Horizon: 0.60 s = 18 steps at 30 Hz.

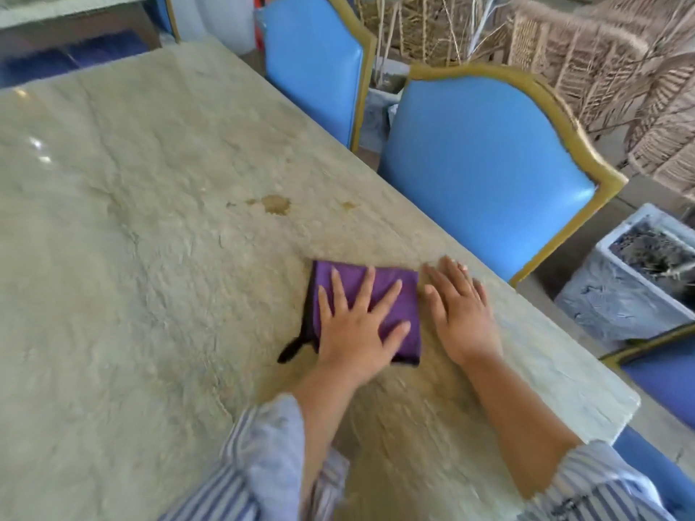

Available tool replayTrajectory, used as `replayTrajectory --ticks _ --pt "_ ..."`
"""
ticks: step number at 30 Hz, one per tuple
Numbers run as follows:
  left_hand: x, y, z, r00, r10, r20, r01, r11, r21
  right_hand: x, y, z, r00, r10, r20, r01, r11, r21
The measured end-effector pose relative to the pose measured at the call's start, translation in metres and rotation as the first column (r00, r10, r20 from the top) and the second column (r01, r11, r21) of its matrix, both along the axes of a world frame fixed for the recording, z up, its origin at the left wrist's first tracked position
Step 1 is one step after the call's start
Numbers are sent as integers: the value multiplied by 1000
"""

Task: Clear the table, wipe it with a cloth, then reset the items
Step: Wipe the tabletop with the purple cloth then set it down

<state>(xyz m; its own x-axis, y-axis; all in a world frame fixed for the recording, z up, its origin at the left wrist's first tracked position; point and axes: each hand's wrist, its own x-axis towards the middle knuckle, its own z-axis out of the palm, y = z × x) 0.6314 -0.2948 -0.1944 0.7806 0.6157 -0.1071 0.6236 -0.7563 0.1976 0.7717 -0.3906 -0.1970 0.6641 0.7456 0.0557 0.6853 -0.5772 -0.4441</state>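
We see first the large pale stone-patterned table [131, 257], which fills most of the view; its far end and left side are cut off by the picture edge. Along its right side stand two blue padded chairs with gold frames [485, 174], and only their backs show. Beside the nearer one stands a grey-white square planter box [616, 295], partly out of view.

Both forearms reach forward from blue-and-white striped sleeves [263, 445]. The left hand [357, 329] lies palm down on a folded purple cloth [351, 280], with its fingers straight and spread wide, pressing it onto the table near the right edge. The right hand [460, 317] lies flat on the bare table just beside the cloth, fingers straight and close together; it is not touching the cloth, as far as we can tell.

A black strip [291, 349] sticks out from the cloth's near left corner; we cannot tell what it is. The palm hides the near part of the cloth. Beyond the cloth, well apart from it, a small brown stain [276, 204] marks the table.
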Motion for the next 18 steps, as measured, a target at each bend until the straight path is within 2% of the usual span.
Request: replayTrajectory --ticks 2,4,6,8,10,13,15,18 --pt "-35 5 0 1000 31 3 -31 997 70 1 0 1 1000 -7 -8 7 1000 -2" --pt "-60 37 -1 985 166 -40 -162 983 92 0 1 1 1000 -4 7 4 1000 -21" --pt "-50 78 1 951 297 -84 -291 954 73 -1 1 -1 999 -3 32 4 1000 -25" --pt "-12 105 4 930 360 -74 -359 933 24 0 1 -1 999 -5 38 6 1000 -13" --pt "29 102 5 943 323 -75 -324 946 -1 1 1 -2 1000 -4 30 4 1000 0" --pt "39 55 3 994 105 -28 -105 994 -11 1 2 0 1000 9 18 -10 1000 20" --pt "0 21 2 1000 7 5 -7 1000 12 0 0 3 1000 10 -7 -10 1000 20" --pt "-83 4 -4 998 66 7 -66 994 83 -1 6 9 996 -64 -69 65 998 18"
